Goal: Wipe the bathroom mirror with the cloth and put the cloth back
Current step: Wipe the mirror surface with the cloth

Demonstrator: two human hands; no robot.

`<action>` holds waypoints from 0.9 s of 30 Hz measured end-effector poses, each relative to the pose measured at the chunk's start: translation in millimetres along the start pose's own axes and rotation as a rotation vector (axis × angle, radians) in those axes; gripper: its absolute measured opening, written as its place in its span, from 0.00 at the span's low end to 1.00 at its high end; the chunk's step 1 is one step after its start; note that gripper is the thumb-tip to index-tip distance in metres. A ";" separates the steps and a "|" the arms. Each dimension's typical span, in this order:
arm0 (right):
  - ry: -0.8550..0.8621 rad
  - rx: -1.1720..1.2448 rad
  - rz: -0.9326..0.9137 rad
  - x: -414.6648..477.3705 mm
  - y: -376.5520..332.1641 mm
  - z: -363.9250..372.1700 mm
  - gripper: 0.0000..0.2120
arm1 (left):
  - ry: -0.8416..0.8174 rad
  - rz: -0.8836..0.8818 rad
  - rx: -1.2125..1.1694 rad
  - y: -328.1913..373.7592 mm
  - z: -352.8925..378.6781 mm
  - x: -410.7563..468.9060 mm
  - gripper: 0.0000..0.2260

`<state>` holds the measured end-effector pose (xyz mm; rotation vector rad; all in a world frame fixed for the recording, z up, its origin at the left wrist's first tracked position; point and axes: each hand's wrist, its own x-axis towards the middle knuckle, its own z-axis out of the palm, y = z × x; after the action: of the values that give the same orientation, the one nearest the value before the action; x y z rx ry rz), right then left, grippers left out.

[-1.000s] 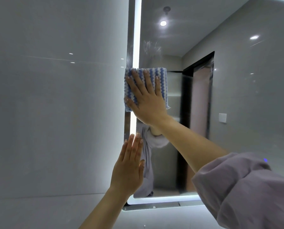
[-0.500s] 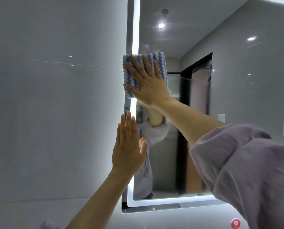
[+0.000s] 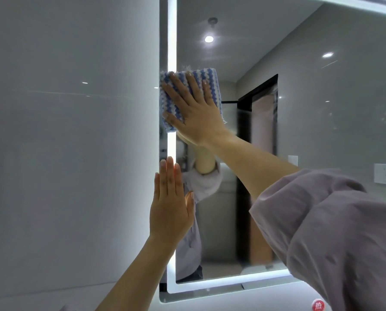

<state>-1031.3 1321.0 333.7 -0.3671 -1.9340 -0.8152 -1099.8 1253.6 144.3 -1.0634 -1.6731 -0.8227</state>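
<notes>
— Where's the cloth (image 3: 206,83)?
— On the mirror's (image 3: 299,131) left edge, under the right hand (image 3: 193,112), fingers spread flat, arm stretched up.
— The left hand (image 3: 169,205)?
— Lower down, flat, fingers together.

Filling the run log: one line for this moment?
phase: wiping | right hand: flat on cloth at mirror left edge | left hand: open, flat, lower left edge | cloth return: not done
</notes>
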 end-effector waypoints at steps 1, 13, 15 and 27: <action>-0.005 0.004 0.009 -4.0 3.4 0.7 0.32 | 0.006 -0.002 0.003 0.0 1.6 -1.0 0.32; -0.036 0.015 0.175 -69.0 101.5 10.5 0.33 | -0.020 0.026 0.001 -2.0 -1.9 -3.6 0.32; -0.018 0.018 0.187 -79.2 118.6 10.9 0.33 | -0.024 0.032 0.010 -3.1 -2.2 -3.9 0.32; -0.043 0.050 0.259 -129.6 207.9 17.1 0.33 | -0.054 0.072 0.192 -4.9 3.2 -4.1 0.32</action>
<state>-862.6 1495.4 295.8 -0.5951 -1.8935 -0.5925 -1104.8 1253.4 139.3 -1.0128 -1.7109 -0.5792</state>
